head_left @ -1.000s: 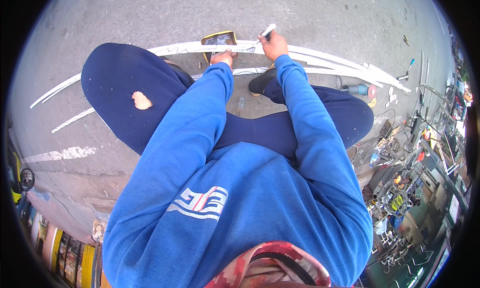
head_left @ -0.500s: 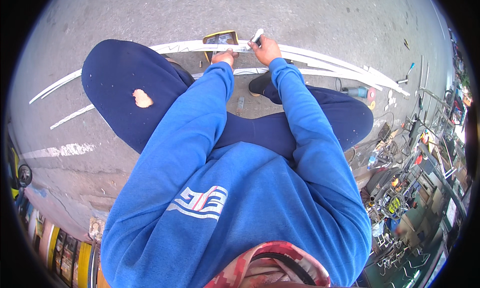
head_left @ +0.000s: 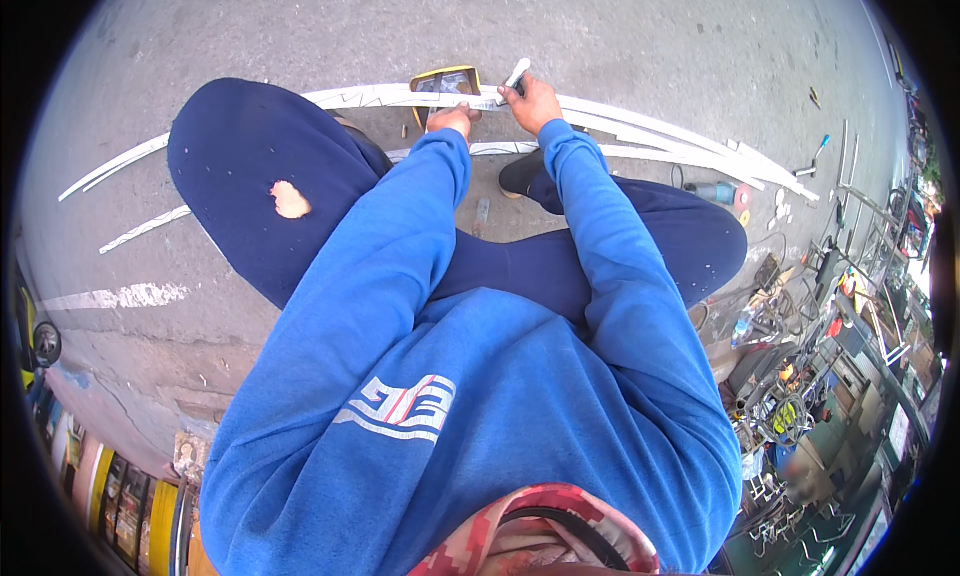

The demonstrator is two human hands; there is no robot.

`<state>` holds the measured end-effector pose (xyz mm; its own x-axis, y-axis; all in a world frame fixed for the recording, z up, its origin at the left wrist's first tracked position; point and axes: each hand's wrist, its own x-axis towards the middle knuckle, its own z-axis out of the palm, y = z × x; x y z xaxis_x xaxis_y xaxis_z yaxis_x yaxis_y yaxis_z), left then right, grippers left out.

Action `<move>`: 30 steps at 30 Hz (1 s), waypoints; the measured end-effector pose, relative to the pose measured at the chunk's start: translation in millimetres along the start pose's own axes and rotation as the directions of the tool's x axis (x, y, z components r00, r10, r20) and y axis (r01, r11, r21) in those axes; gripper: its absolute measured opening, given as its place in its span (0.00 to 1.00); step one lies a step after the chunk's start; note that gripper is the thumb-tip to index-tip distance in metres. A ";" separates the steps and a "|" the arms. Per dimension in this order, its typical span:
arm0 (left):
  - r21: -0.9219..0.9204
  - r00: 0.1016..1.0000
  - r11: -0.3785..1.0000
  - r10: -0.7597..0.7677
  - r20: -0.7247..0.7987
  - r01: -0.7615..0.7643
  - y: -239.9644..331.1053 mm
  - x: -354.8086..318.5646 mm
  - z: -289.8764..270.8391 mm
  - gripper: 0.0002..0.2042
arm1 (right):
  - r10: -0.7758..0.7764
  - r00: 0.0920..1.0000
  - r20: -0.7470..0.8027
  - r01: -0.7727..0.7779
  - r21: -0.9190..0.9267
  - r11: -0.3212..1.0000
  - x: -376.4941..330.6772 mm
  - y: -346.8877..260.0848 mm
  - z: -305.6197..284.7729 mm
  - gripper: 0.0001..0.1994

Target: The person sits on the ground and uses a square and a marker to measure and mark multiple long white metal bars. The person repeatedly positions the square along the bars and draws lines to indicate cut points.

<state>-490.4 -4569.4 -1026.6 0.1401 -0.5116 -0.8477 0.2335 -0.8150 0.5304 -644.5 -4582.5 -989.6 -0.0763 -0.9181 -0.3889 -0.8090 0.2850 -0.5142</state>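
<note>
Long white bars (head_left: 372,96) lie side by side across the ground in front of me, with dark zigzag lines drawn on some. My left hand (head_left: 452,122) is closed at the near edge of one bar, its fingertips on the white surface. My right hand (head_left: 535,102) is closed around a white marker-like stick (head_left: 517,72), held tilted just above the same bar. Its lower tip is hidden by the fingers. Just beyond my left hand is a yellow-rimmed object with a dark inside (head_left: 446,74), partly covered by the bar.
An angle grinder (head_left: 714,191) and round discs (head_left: 742,197) lie to the right of my knee. A blue-handled tool (head_left: 822,144) is farther right. Metal frames and cluttered parts (head_left: 790,406) fill the right side. Another white bar (head_left: 500,149) runs nearer my shoe (head_left: 520,176).
The view has shifted slightly. My hands stay at nearly the same place on the bar, and the marker-like stick is still in my right hand.
</note>
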 end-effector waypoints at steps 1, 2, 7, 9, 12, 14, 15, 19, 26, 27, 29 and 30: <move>0.010 1.000 1.000 -0.009 0.006 0.008 1.8 -2.0 -0.6 0.14 | -0.013 1.000 -0.019 0.013 0.013 1.000 1.1 1.3 1.6 0.22; 0.012 1.000 1.000 -0.016 0.005 0.016 3.9 -4.6 -0.9 0.15 | 0.001 1.000 -0.031 0.000 0.049 0.999 2.2 2.5 3.9 0.22; 0.029 1.000 0.999 -0.023 0.015 0.022 13.2 -15.7 -0.9 0.15 | 0.062 0.980 -0.190 0.030 0.446 0.894 8.6 11.5 17.0 0.21; 0.052 1.000 0.998 -0.024 0.017 0.023 12.9 -15.9 -2.3 0.15 | 0.093 0.979 -0.183 -0.011 0.403 0.915 10.9 16.4 20.0 0.21; 0.076 0.999 0.997 -0.025 0.042 0.021 8.7 -11.1 -4.2 0.16 | 0.124 0.976 -0.178 -0.062 0.317 0.946 11.1 20.7 23.8 0.21; 0.172 0.997 0.982 0.072 0.035 -0.077 6.1 -7.6 -4.6 0.14 | 0.062 0.954 -0.295 0.012 0.245 0.969 9.1 21.1 25.5 0.16; 0.220 0.993 0.968 0.118 0.026 -0.121 5.5 -6.8 -4.8 0.14 | 0.052 0.958 -0.283 0.003 0.191 0.982 7.8 20.8 26.0 0.16; 0.143 0.997 0.987 0.072 -0.021 -0.068 8.3 -10.0 -1.8 0.14 | 0.017 0.974 -0.226 -0.009 0.034 0.999 5.0 18.7 26.0 0.19; 0.138 0.990 0.981 0.140 -0.007 -0.137 0.4 -4.5 -3.9 0.15 | 0.011 0.987 -0.161 -0.015 -0.021 1.000 5.3 22.1 29.4 0.21; 0.036 0.993 0.992 0.121 0.010 -0.122 -3.0 0.4 -3.8 0.14 | 0.000 0.983 -0.182 -0.005 -0.025 1.000 4.2 21.8 29.9 0.21; 0.333 0.998 0.943 0.012 -0.056 0.007 -7.2 12.6 -8.4 0.22 | -0.009 0.987 -0.160 0.003 -0.033 0.999 0.8 18.8 29.6 0.21; 0.550 0.992 0.826 0.119 0.042 -0.122 -11.0 15.4 -13.9 0.27 | 0.011 0.994 -0.108 -0.013 -0.012 1.000 -0.2 16.4 27.3 0.21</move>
<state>-477.4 -4564.6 -1045.5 0.1267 -0.6158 -0.7777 -0.3540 -0.7604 0.5445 -641.9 -4570.1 -1018.8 -0.1478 -0.9392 -0.3099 -0.8148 0.2932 -0.5001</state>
